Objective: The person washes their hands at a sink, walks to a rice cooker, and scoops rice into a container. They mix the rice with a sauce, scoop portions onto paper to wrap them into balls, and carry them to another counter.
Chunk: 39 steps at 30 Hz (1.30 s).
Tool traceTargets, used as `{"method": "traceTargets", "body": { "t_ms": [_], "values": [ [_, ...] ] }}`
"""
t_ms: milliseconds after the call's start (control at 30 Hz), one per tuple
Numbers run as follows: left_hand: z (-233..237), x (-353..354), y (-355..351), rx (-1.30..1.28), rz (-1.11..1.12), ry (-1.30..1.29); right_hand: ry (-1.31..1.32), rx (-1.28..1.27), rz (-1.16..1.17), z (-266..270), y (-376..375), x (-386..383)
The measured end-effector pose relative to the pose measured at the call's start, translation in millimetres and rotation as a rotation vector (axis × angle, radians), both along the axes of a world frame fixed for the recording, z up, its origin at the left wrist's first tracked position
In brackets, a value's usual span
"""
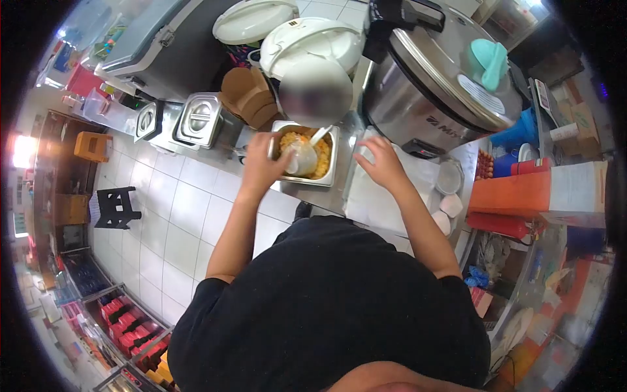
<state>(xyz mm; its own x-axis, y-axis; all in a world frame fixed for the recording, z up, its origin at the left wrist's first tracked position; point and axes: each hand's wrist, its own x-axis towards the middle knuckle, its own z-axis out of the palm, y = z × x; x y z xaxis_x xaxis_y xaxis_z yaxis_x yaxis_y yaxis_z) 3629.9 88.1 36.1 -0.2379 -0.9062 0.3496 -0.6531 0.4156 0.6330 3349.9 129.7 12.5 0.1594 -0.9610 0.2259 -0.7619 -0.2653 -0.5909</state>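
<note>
A steel food pan [334,155] holds yellow-orange food [320,166], and a white utensil handle [321,134] leans up out of it. My left hand [262,162] is at the pan's left side, its fingers closed on the near side of a translucent plastic cup [301,159] over the food. To the right, my right hand [382,163] hovers with its fingers apart and nothing in them. Beneath it lie white paper sheets [366,199] on the counter.
A large steel cooker [418,98] with a turquoise scoop [490,65] on its lid stands at back right. Open brown cardboard boxes [248,98] and a lidded steel pan [198,119] are left. White-lidded containers [313,46] stand behind. Round clear lids [449,178] lie right.
</note>
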Motion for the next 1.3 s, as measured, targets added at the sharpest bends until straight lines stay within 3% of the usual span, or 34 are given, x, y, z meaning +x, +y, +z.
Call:
{"method": "traceTargets", "body": {
  "t_ms": [33,133,200,267,333,400,467,567,600,667,733,800,867,933,1000,1067,1200,1267,1300],
  "values": [
    [-4.3,-7.2,-1.8,0.091,-0.075,-0.088,0.000,0.004,0.000,-6.3,-19.4,15.7],
    [-29.7,-29.7,0.4,0.054,-0.141,-0.276,0.073,-0.215,0.040,-15.3,-61.9,49.2],
    [-41.4,-31.0,-7.2,-0.034,-0.112,-0.345,0.367,0.031,0.101,-13.9,-77.5,62.8],
    [-49.0,-21.2,-21.1,0.032,-0.164,-0.326,0.458,0.006,0.086,-7.6,-79.0,71.8],
    [-54.5,-10.4,-32.9,0.106,-0.219,-0.302,0.641,0.158,0.090,5.6,-75.1,78.5],
    [-47.7,9.5,-44.1,0.277,-0.383,0.087,0.675,0.253,0.151,19.3,-65.9,84.8],
    [-34.4,25.9,-49.2,0.335,-0.401,0.080,0.589,0.573,0.256,14.1,-62.3,92.7],
    [-31.5,46.0,-58.1,0.524,-0.556,0.487,0.612,0.672,0.236,-3.1,-61.5,105.9],
    [-30.9,53.1,-60.3,0.531,-0.563,0.488,0.646,0.709,0.201,-9.9,-61.1,107.1],
    [-25.3,66.6,-65.7,1.146,-0.462,1.130,0.624,0.757,0.169,8.2,-57.0,101.2],
    [-37.9,73.6,-68.9,1.165,-0.518,1.183,0.603,0.805,0.137,33.6,-51.4,99.9],
    [-46.4,68.6,-67.6,0.769,-0.503,0.667,0.584,0.745,0.013,48.0,-48.1,97.6],
    [-45.6,58.7,-59.3,0.719,-0.498,0.663,0.587,0.764,0.010,62.0,-49.0,102.8],
    [-34.8,56.9,-57.9,0.517,-0.350,0.172,0.590,0.780,0.010,64.7,-46.0,105.7],
    [-28.7,57.2,-65.7,0.512,-0.334,0.066,0.561,0.739,-0.024,61.2,-40.8,105.6],
    [-18.0,55.5,-68.9,0.713,-0.424,-0.156,0.556,0.760,-0.041,60.5,-37.7,106.0],
    [-27.8,46.9,-54.8,0.466,-0.524,-0.061,0.480,0.751,-0.116,50.3,-26.2,105.1],
    [-30.5,41.2,-46.9,0.167,-0.577,0.023,0.457,0.737,-0.144,48.1,-19.1,106.1],
    [-24.8,38.7,-40.8,0.309,-0.563,0.014,0.414,0.752,-0.186,44.7,-14.1,106.0]
  ]
}}
